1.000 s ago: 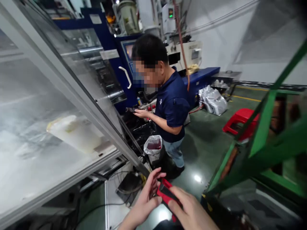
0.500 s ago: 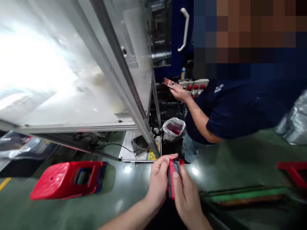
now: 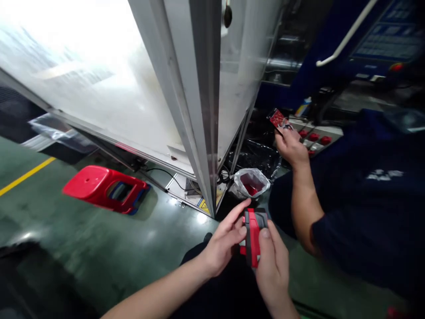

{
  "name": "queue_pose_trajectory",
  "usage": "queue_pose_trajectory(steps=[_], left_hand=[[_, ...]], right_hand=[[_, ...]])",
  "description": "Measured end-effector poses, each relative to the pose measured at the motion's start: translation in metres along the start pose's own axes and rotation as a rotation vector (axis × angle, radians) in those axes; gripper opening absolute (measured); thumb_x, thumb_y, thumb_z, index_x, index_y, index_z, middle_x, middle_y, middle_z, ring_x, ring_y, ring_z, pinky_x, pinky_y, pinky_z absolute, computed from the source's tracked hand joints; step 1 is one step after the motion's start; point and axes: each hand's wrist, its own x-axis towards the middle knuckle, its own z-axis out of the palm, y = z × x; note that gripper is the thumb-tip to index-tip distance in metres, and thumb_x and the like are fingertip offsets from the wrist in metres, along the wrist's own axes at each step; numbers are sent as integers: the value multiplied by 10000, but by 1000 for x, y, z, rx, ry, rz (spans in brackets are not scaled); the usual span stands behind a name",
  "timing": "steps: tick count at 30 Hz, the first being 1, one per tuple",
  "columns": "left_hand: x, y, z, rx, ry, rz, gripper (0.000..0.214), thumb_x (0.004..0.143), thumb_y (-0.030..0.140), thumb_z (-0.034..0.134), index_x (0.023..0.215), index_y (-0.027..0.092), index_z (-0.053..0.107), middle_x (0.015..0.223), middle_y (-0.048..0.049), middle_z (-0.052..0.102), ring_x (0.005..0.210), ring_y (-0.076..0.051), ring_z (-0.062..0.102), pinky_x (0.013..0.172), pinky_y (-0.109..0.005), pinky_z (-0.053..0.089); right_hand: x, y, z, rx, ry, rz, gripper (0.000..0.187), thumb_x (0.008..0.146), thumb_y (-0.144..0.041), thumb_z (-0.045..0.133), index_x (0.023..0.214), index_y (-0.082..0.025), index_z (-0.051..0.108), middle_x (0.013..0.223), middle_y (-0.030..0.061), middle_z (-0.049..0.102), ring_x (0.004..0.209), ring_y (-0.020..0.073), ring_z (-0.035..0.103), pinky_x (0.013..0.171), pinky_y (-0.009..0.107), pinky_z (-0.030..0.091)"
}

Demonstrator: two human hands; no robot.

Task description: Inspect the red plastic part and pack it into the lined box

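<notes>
I hold a red-and-black power tool battery [image 3: 253,235] low in front of my body. My right hand [image 3: 272,261] is closed around its right side, thumb along the upper face. At the left side is my left hand [image 3: 223,243], its thumb against the battery's edge and its index finger stretched out past the top corner. The other fingers of that hand are partly hidden. Just beyond my hands stands a bin lined with a clear bag [image 3: 237,188], with something red inside.
A tall aluminium-framed cabinet [image 3: 206,133] with pale panels fills the upper left. A red plastic stool [image 3: 88,181] lies on the green floor. To the right, a co-worker in a dark shirt [image 3: 361,199] holds a phone [image 3: 276,117] near a panel of red sockets [image 3: 314,136].
My view has turned and come closer to the cabinet post. The battery has tilted to show more of its face, and my left hand has loosened from around it. The co-worker still holds the phone.
</notes>
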Motion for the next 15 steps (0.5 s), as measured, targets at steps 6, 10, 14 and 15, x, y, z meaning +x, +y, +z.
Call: queue_pose_trajectory(steps=[6, 10, 14, 15], left_hand=[[27, -26, 12, 117, 81, 166, 782, 885, 288, 809, 1576, 331, 447, 1404, -101, 662, 928, -129, 673, 862, -242, 539], [39, -39, 31, 227, 243, 338, 567, 898, 316, 797, 1431, 332, 607, 1598, -89, 504, 1157, -213, 681, 939, -289, 550], [46, -47, 53, 306, 413, 433, 429, 909, 356, 776, 1325, 300, 688, 1587, -85, 534, 1292, -282, 646, 1059, -361, 537], [46, -48, 56, 329, 453, 437, 416, 912, 371, 770, 1314, 289, 699, 1564, -92, 561, 1289, -289, 651, 1084, -384, 530]], right_hand=[[63, 6, -18, 126, -360, 29, 613, 986, -669, 465, 1196, -149, 711, 1084, 147, 795, 948, 277, 750, 762, 369, 596], [82, 14, -30, 142, -414, -24, 636, 993, -661, 449, 1214, -126, 714, 1067, 164, 783, 973, 287, 738, 826, 404, 613], [91, 28, -43, 105, -508, -123, 606, 1025, -609, 404, 1287, -145, 693, 1161, 173, 767, 1074, 311, 727, 842, 433, 636], [92, 30, -45, 85, -523, -165, 588, 1038, -579, 380, 1293, -151, 693, 1168, 174, 767, 1072, 315, 733, 836, 440, 642]])
